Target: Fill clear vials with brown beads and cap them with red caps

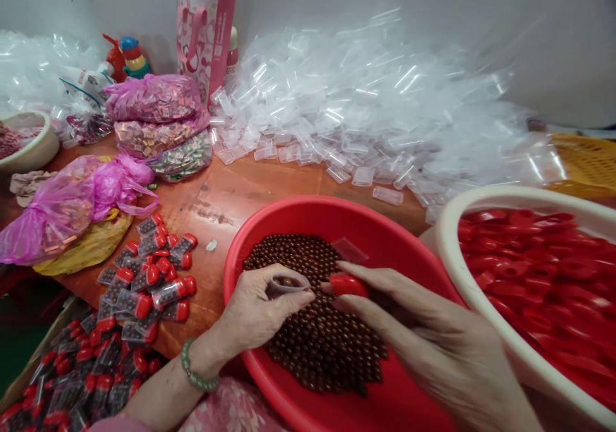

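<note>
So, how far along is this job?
Done: filled, red-capped tubes lie on the table and in a box. In hand: the left hand holds a clear tube, the right hand a red cap. Left: a heap of empty tubes, a basin of red caps, and a red basin of brown beads.

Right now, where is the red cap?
In the head view, the red cap is pinched in the right hand, just right of the clear tube in the left hand, above the brown beads in the red basin.
</note>
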Available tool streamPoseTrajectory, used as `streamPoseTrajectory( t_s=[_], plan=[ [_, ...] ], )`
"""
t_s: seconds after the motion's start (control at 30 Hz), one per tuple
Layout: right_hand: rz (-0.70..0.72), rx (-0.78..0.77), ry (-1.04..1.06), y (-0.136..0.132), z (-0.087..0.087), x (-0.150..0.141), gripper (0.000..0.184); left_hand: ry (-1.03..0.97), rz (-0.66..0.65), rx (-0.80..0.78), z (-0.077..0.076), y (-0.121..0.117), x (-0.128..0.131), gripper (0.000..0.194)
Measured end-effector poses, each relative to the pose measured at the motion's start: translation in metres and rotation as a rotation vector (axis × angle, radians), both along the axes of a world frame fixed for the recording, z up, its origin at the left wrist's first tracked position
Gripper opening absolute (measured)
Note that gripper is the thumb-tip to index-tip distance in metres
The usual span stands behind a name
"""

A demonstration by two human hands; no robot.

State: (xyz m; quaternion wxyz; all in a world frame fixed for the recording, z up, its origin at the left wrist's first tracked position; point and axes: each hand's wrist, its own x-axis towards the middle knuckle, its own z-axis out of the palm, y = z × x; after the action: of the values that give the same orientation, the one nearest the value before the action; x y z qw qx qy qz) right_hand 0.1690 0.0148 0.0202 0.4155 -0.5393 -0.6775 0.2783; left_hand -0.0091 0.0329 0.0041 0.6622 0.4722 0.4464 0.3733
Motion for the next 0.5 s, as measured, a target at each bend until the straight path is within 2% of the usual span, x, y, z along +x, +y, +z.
streamPoseTrajectory(
  t_s=[0.07, 0.13, 0.2, 0.33, 0.5],
  plan=[
    [-0.045, -0.051, 0.095, 0.001, 0.008, -0.003, 0.032, -0.016, -0.032, 0.011, -0.001, -0.001, 0.000, 0.011],
    [-0.030, -0.020, 0.140, 0.002, 0.014, -0.010, 0.028, -0.052, -0.057, 0.023, -0.002, -0.003, 0.000, 0.011],
    [0.058, 0.061, 0.108, 0.005, 0.017, -0.018, 0.022, -0.108, -0.085, 0.041, -0.005, -0.004, 0.000, 0.015],
    [0.236, 0.203, 0.017, 0.012, 0.016, -0.025, 0.026, -0.183, -0.156, 0.071, -0.010, -0.005, -0.002, 0.025],
    [0.304, 0.208, -0.056, 0.015, 0.015, -0.019, 0.028, -0.145, -0.187, 0.049, -0.009, -0.006, -0.004, 0.025]
  ],
)
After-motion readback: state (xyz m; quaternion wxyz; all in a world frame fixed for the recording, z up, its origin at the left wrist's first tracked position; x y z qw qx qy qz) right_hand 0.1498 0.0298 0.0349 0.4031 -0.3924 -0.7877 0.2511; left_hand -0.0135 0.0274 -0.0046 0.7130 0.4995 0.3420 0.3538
